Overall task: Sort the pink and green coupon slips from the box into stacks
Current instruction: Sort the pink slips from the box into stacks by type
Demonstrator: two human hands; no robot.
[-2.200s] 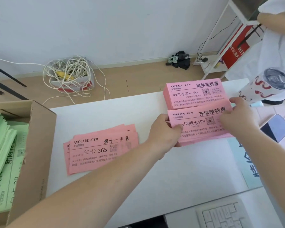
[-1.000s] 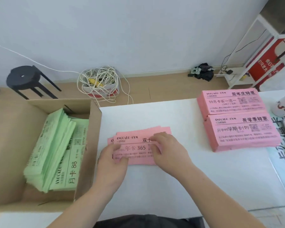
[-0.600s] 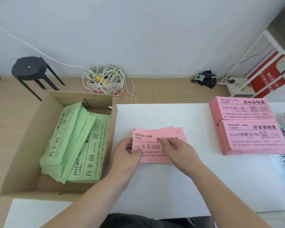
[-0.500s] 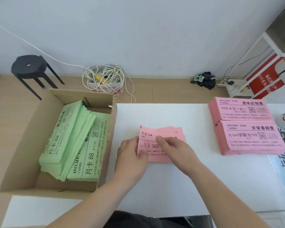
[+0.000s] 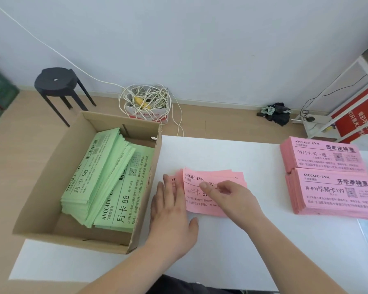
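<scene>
hands, left [image 5: 170, 213] and right [image 5: 232, 198], on loose pink slips [image 5: 194, 203]

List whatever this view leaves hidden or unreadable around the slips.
Head view only:
loose pink slips: middle print covered by the right hand.
Whether that hand pinches a slip or only presses: its own back hides this.
Lower green slips in the cardboard box: buried under the top ones.
near pink stack: right end cut by the frame edge.
</scene>
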